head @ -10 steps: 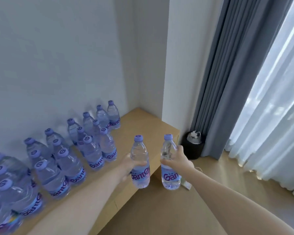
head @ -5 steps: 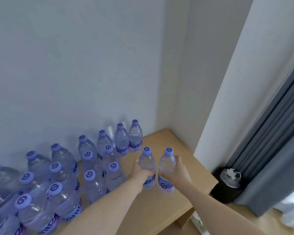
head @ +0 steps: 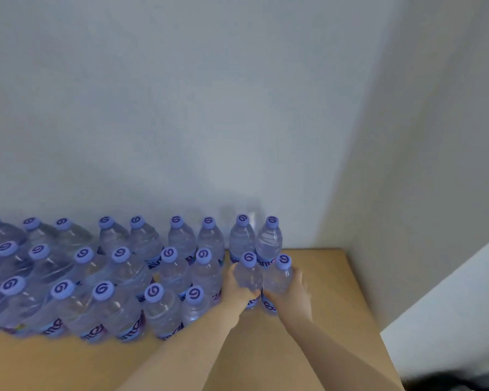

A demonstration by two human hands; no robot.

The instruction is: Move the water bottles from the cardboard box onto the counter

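Bottles (head: 102, 277) are already standing in rows on the surface (head: 336, 277), and both hands are gripping two more at 3 o'clock of them, fingers (head: 298, 277) curled round each; I cannot see the box.

Pale grey-blue wall (head: 181, 108) behind a light wooden counter (head: 336, 277), meeting a second wall (head: 435, 136) in a corner at the counter's right end. White panel (head: 449, 320) slanting just right of the counter. Soft, even light; faint shadow low on the wall above the counter.
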